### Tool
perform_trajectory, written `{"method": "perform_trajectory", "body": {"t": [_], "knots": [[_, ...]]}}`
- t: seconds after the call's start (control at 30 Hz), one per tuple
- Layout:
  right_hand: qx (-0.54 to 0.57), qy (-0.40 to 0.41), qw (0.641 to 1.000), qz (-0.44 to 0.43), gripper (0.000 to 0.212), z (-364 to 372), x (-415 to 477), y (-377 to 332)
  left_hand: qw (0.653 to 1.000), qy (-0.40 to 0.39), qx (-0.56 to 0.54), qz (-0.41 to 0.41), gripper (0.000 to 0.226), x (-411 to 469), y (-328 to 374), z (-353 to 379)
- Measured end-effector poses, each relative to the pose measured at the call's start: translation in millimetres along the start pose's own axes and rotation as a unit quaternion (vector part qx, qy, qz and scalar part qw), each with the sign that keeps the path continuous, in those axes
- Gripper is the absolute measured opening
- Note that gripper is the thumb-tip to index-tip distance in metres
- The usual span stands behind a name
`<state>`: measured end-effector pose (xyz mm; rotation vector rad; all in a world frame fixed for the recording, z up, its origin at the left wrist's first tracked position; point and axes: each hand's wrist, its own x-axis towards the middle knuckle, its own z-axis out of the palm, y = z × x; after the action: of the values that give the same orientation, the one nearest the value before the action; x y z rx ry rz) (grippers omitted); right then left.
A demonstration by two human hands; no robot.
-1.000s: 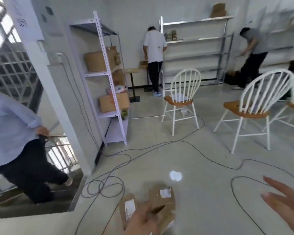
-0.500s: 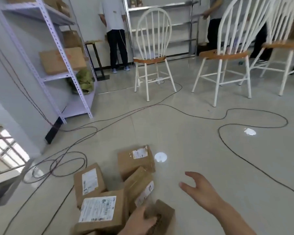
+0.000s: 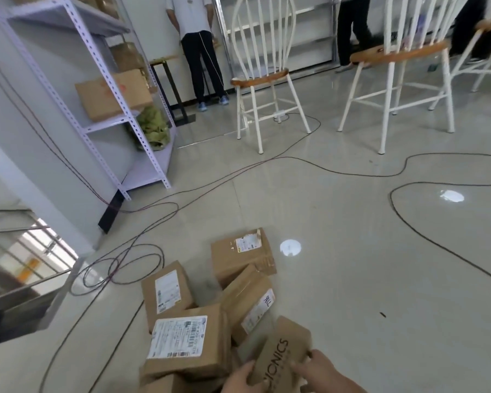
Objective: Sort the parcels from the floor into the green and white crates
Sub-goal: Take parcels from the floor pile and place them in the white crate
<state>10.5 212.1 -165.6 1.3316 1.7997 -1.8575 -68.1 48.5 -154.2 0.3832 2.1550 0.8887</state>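
Near centre on the pale glossy floor [image 3: 352, 265], a heap of brown labelled parcels [image 3: 182, 336]. Nearest, a lettered parcel [image 3: 281, 350] gripped from both sides: left hand [image 3: 238, 378] with fingers curled on its left edge, right hand [image 3: 323, 370] pinching its right edge. Farther off, black cables [image 3: 288, 157], white chairs [image 3: 262, 76], and at left shelving [image 3: 150, 165] holding boxes [image 3: 111, 95].

glossy pale floor [image 3: 338, 265] | white chairs [image 3: 260, 78] | metal shelving [image 3: 150, 165] | cables [image 3: 391, 197] | possibly stairwell [image 3: 26, 279] left

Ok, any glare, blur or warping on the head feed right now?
Head view: two glare spots on the glossy floor, one beside the parcels; chair legs and shelf uprights bow from the wide lens; the printed parcel held by left hand and right hand is motion-blurred, lettering partly readable.
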Motion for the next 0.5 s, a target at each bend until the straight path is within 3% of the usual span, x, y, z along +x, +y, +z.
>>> {"method": "perform_trajectory", "body": {"t": [0.1, 0.2, 0.27, 0.37, 0.5], "knots": [[0.092, -0.038, 0.994, 0.038, 0.045, 0, -1, 0, 1.0, -0.013, 0.008, 0.011, 0.038, 3, 3, 8], [0.085, 0.008, 0.995, 0.043, 0.048, -12, 8, 8, 0.996, -0.036, 0.072, 0.028, 0.034, 10, 9, 22], [0.025, 0.032, 0.999, 0.032, 0.053, -24, 8, 14, 0.989, -0.032, 0.139, 0.049, 0.049, 23, 6, 33], [0.011, -0.016, 0.996, 0.09, 0.033, -37, 7, 20, 0.975, -0.004, 0.221, -0.024, 0.085, 32, 3, 39], [0.02, -0.079, 0.992, 0.101, 0.031, -42, 8, 28, 0.993, -0.053, 0.101, -0.041, 0.092, 42, -17, 43]]}}
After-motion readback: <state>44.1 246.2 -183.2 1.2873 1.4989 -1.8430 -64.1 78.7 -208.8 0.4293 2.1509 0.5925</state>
